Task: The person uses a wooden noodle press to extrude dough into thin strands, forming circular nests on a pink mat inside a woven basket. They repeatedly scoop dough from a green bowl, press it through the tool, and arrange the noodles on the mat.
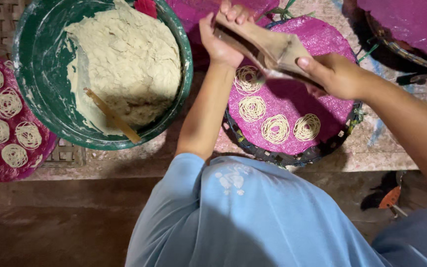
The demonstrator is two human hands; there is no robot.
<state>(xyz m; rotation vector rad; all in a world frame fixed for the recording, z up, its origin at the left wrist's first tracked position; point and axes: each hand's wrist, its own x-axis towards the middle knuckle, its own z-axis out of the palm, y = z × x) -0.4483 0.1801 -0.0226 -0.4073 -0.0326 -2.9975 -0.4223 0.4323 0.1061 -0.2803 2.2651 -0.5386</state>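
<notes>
I see both hands wrapped around a worn wooden noodle press [268, 47], held over a round woven tray covered with pink mesh cloth [322, 39] right of centre. My left hand [221, 37] is closed tight on the far-left handle end, fingers curled over the top. My right hand [337, 76] is clamped on the right end, thumb lying along the wood. The press sits tilted, just above the tray. Four pale coiled noodle nests [275, 128] lie on the cloth, and the farthest one sits directly under the press.

To the left stands a large green round basin [35, 94] heaped with off-white dough [129, 59], a thin wooden stick [112, 116] leaning in it. At the far left edge a second pink-covered tray [11, 168] carries more coiled nests. Another pink tray [411, 24] shows at the far right. A light blue sleeve and shirt [243, 217] fills the near part.
</notes>
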